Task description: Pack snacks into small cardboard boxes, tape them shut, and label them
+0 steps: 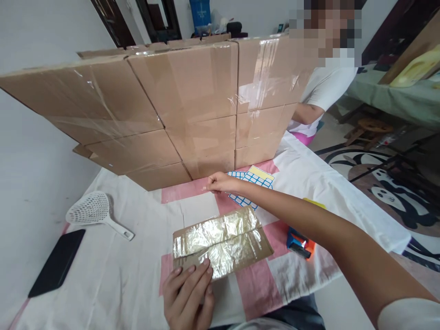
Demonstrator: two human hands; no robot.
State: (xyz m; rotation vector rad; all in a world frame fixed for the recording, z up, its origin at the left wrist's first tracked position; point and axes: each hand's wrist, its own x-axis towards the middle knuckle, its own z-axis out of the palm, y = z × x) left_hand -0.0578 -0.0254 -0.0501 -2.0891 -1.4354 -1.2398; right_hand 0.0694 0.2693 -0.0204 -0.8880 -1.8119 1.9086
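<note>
A flat piece of cardboard [223, 243] covered in shiny clear tape lies on the table in front of me. My left hand [189, 298] rests flat on its near edge, fingers stretched out, pressing it down. My right hand [220, 182] reaches forward past the cardboard, its fingertips pinched together just above the cloth, holding what looks like a thin end of clear tape; I cannot make it out for sure. It hovers next to a blue-gridded label sheet [252, 178] at the foot of a wall of taped cardboard boxes [192, 110].
A white slotted scoop [94, 211] and a black phone [57, 263] lie at the left on the white and pink cloth [130, 275]. A blue and orange tape dispenser [300, 244] sits under my right forearm. Another person [323, 91] sits behind the boxes at the right.
</note>
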